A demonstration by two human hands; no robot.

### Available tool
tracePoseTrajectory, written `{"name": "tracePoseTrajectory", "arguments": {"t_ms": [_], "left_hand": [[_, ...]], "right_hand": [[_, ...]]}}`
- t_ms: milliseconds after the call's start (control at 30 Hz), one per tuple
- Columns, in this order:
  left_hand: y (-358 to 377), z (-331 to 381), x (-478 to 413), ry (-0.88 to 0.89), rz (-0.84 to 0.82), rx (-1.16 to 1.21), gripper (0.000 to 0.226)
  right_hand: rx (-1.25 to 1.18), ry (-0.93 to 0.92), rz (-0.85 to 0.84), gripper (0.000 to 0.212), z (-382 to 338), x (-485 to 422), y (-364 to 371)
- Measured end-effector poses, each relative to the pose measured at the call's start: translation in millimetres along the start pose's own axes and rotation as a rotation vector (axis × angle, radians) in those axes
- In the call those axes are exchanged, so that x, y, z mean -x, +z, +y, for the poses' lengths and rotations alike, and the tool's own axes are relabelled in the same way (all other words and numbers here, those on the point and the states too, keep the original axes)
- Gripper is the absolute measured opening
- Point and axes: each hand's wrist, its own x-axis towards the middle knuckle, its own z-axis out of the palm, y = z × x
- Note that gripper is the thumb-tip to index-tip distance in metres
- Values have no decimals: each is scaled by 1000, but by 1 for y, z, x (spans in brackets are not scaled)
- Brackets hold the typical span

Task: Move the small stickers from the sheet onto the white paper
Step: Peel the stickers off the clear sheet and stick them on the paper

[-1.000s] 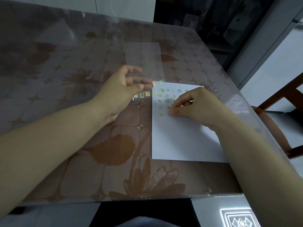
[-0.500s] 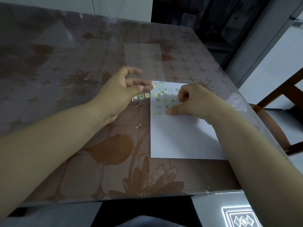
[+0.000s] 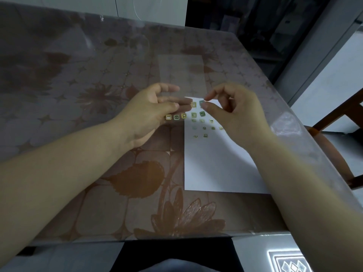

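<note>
Nearest the camera, low in the frame, the surface (image 3: 98, 193) shows its brown floral covering under a clear protective layer. On it, at lower right of centre, lies the white paper (image 3: 216, 167), flat and thin. Its far end carries small stickers (image 3: 204, 128) already laid in loose rows.

Above that, mid-frame, the left hand (image 3: 149, 112) holds the transparent sheet (image 3: 181, 79) raised by its lower edge, thumb under and fingers half spread. A row of stickers (image 3: 176, 117) sits at that edge. The sheet looks limp and glossy, so it probably needs this steadying.

The right hand (image 3: 233, 112) has thumb and forefinger nearly closed around a green sticker (image 3: 201, 102) on the sheet. Whether it is gripped yet I cannot tell. These stickers are likely weightless, flimsy and tacky, best lifted by one corner with a fingernail.
</note>
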Motion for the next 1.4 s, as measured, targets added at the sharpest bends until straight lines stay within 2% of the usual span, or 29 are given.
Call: {"name": "tracePoseTrajectory", "arguments": {"t_ms": [67,267,433,633,933,1100,1167,1267,1400], "left_hand": [[2,1,1,-14,-24,15,30],[6,5,5,-66,-82,135,27],[7,7,6,-85,-86,173,29],[7,7,6,-93,-83,184,30],[5,3,5,-55,-93,126,33],[8,3,7,1,-79,-64,38],[7,0,5,31,-41,-129,33],[1,-2,1,89,35,-198,32],[-5,-4,-3,132,76,-164,30]], "right_hand": [[39,-54,10,12,1,0,4],[109,-141,79,22,3,0,9],[98,-164,131,16,0,1,10],[105,-162,113,11,0,0,9],[79,-154,51,17,-2,1,6],[187,-170,-26,10,-2,2,5],[165,-113,-86,7,-5,2,-3],[56,110,-226,7,0,-1,-26],[126,337,-401,3,17,-2,-41]]}}
